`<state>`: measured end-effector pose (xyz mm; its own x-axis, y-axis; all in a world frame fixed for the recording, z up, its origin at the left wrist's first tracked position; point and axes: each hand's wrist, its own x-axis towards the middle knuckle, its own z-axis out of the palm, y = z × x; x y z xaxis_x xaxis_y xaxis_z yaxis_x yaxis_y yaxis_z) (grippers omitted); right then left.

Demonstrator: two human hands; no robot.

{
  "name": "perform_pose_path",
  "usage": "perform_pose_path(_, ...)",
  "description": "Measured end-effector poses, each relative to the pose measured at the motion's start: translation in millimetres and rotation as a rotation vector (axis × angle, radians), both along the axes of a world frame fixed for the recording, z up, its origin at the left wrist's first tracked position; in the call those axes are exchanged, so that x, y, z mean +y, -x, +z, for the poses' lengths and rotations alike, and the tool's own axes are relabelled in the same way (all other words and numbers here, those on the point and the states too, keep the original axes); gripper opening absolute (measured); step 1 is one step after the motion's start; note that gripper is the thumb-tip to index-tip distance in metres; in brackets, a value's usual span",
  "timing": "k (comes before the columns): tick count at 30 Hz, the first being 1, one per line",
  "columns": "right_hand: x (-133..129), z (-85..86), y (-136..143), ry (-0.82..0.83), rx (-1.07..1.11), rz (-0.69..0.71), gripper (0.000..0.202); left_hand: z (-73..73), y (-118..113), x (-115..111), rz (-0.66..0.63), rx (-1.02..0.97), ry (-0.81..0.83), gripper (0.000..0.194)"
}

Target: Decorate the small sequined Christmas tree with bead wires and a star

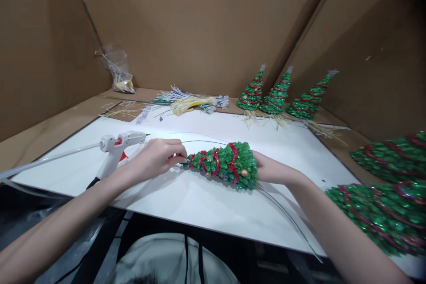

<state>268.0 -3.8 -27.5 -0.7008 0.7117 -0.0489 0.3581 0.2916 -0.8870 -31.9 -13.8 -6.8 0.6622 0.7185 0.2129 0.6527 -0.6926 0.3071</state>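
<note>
A small green Christmas tree (222, 166) with red garland and little ornaments lies sideways above the white board, its narrow tip to the left. My left hand (166, 155) is closed, thumb and fingers pinched at that tip. My right hand (266, 166) reaches into the open base of the tree; its fingers are hidden inside. A thin dark green wire (206, 141) curves behind the tree. More thin wire (289, 215) trails from the base toward the board's front edge. Beside my left hand stands a white glue gun (115, 148) with a red trigger.
Three finished-looking trees (274, 95) stand at the back right, and larger trees (376, 213) lie at the right. Bundles of coloured wire ties (191, 100) rest along the back. A plastic bag (120, 71) leans at the back left. Cardboard walls (186, 31) enclose the board (159, 199).
</note>
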Motion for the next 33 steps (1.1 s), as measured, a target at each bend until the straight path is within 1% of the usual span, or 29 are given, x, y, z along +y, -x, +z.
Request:
perform_pose_path(5,-0.7,1.1,0.5,-0.037,-0.036,-0.015,0.063,1.7,-3.2,0.6,-0.009,-0.018,0.017,0.016)
perform_pose_path(9,-0.8,1.7,2.1,-0.023,-0.011,-0.008,0.063,1.1,-3.3,0.0,-0.004,-0.025,0.023,0.016)
perform_pose_path(14,-0.5,-0.1,2.1,-0.037,-0.002,-0.006,0.063,0.2,0.6,-7.1,0.023,-0.052,0.005,0.015)
perform_pose_path(18,-0.9,-1.4,1.4,-0.064,-0.013,-0.024,0.059,0.8,13.5,-22.8,0.084,-0.042,0.009,0.018)
perform_pose_path(21,-1.3,-1.5,1.1,-0.125,-0.028,-0.043,0.058,1.6,31.7,-41.2,0.089,-0.043,0.057,0.018)
perform_pose_path(23,-1.3,-2.0,0.8,-0.143,-0.028,-0.045,0.057,3.1,46.5,-56.1,0.09,-0.031,0.12,0.017)
perform_pose_path(25,-1.2,-2.9,0.6,-0.143,-0.025,-0.042,0.055,5.8,62.0,-71.8,0.161,-0.042,0.154,0.015)
perform_pose_path(28,-0.8,-3.8,0.8,-0.145,-0.029,-0.042,0.053,10.5,85.4,-92.6,0.356,-0.017,0.215,0.017)
perform_pose_path(30,-0.8,-3.4,1.6,-0.14,-0.036,-0.039,0.053,12.3,100.4,-101.0,0.473,0.007,0.197,0.025)
perform_pose_path(31,-0.9,-2.9,2.1,-0.137,-0.038,-0.039,0.053,12.4,107.1,-102.8,0.551,0.042,0.181,0.029)
perform_pose_path(33,-1.4,-1.5,3.0,-0.132,-0.037,-0.033,0.053,11.1,117.5,-101.5,0.743,0.082,0.069,0.033)
